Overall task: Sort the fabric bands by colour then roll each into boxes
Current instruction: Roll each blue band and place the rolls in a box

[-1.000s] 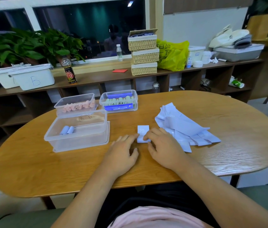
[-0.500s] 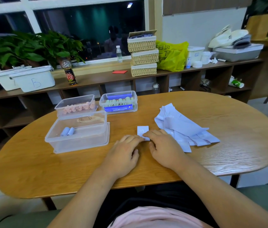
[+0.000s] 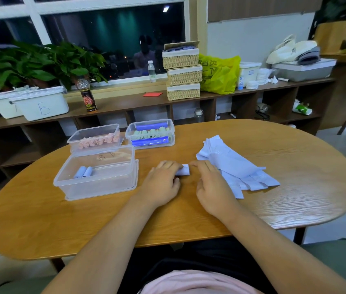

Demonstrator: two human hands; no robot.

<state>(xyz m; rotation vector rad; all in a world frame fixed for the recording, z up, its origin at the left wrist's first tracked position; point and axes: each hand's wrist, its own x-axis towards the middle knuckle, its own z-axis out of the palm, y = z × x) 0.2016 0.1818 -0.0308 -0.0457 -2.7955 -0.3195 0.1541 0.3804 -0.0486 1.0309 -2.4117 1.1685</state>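
A pale blue fabric band (image 3: 184, 169), rolled into a short roll, lies on the table between my hands. My left hand (image 3: 161, 183) pinches its left end with curled fingers. My right hand (image 3: 212, 185) lies just right of it, fingertips near the roll's right end; I cannot tell if they touch. A heap of unrolled pale blue bands (image 3: 233, 166) lies to the right. The near clear box (image 3: 100, 183) holds two pale blue rolls (image 3: 83, 172). Behind it, one box (image 3: 95, 135) holds pink rolls and another box (image 3: 149, 134) holds green rolls and blue bands.
The oval wooden table (image 3: 295, 187) has bare wood at the left front and far right. Behind it runs a low shelf unit with white bins (image 3: 38, 105), a bottle (image 3: 87, 96), stacked wicker baskets (image 3: 182, 79), a yellow bag (image 3: 220, 75) and plants (image 3: 40, 62).
The flat end of the band that lay ahead of my hands has been rolled up. Both hands moved slightly forward and now sit at the ends of a compact roll.
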